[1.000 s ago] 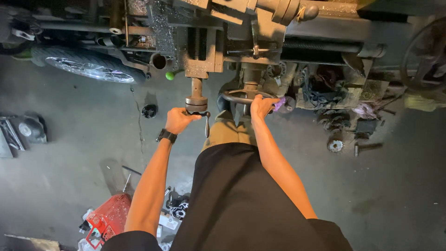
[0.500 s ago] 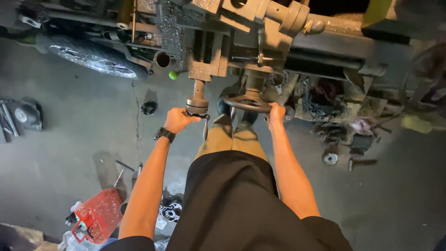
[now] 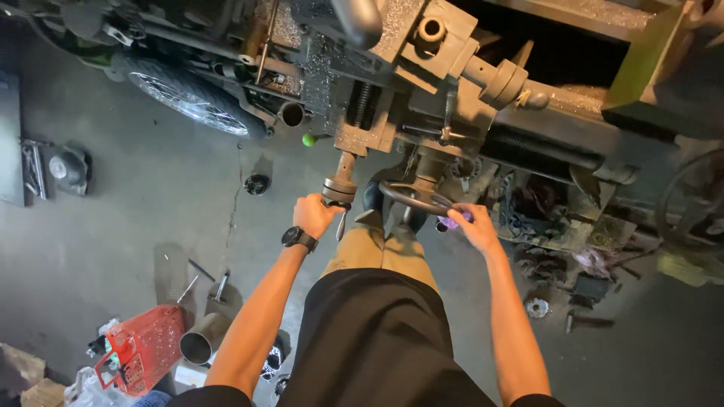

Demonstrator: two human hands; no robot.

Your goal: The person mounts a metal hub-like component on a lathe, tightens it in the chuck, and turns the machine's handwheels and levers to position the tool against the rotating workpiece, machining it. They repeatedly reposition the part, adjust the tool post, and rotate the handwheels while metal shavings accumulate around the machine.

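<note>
I stand at a large grey lathe (image 3: pixel 445 83) and look down at it. My left hand (image 3: pixel 315 215), with a black watch on the wrist, grips the small crank handle (image 3: pixel 339 194) under the cross slide. My right hand (image 3: pixel 475 224) is closed on the rim of the round carriage handwheel (image 3: pixel 416 200) lower on the apron. A bit of purple shows under the right fingers. A green knob (image 3: pixel 308 140) sticks out to the left of the slide.
A motorcycle wheel (image 3: pixel 188 94) lies at the lathe's left end. On the concrete floor at lower left are a red basket (image 3: pixel 145 347), a steel pipe (image 3: pixel 202 341) and loose rods. Metal scrap and chain (image 3: pixel 543 226) sit under the lathe at right.
The view has shifted to bring the lathe's top closer. My right hand has moved round the handwheel's rim to its right side. My left hand stays on the crank.
</note>
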